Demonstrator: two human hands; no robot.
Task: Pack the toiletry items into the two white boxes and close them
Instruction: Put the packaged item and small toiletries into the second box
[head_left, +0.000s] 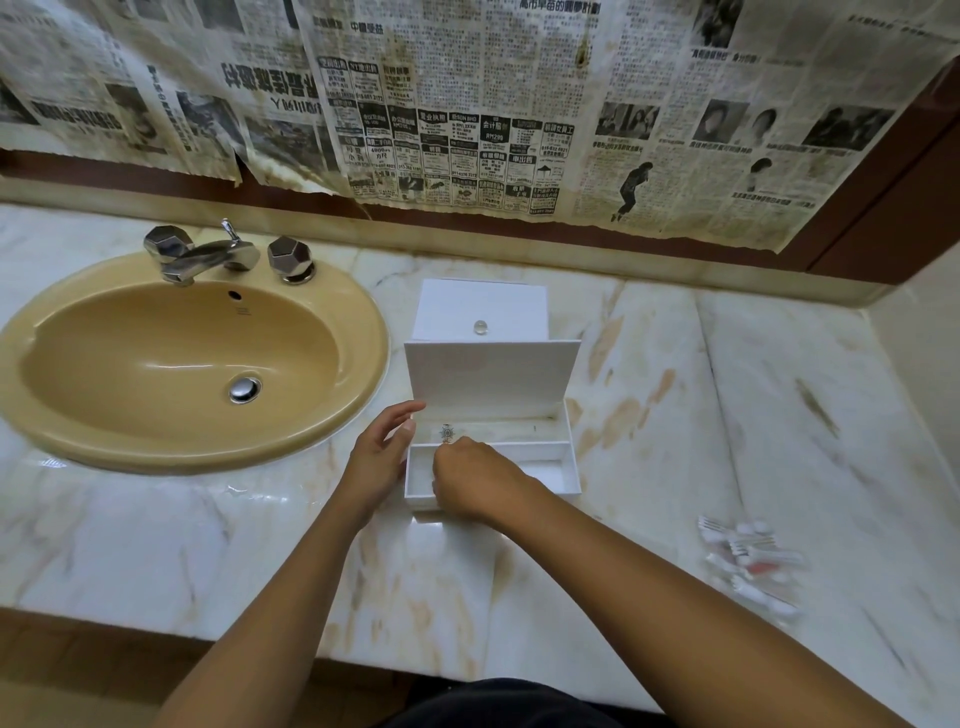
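two white boxes (488, 415) (480, 309), one sink (52, 415), two tap handles (166, 241) (291, 257)

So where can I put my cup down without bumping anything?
Bare marble lies between the open white box and the heap of wrapped toiletry packets, and in front of the beige oval sink. It is crowded around the box, where both hands are.

A white open box (519, 467) and a second white box (483, 306) with a clear knob (480, 327) stand on a cream marble countertop (779, 415) veined in tan and grey. A mustard-yellow sink (197, 364) carries chrome taps (208, 254). Yellowed black-and-white newspaper (467, 104) covers a reddish-brown wall (883, 208). White and red packets (753, 561) lie near the countertop's right edge.
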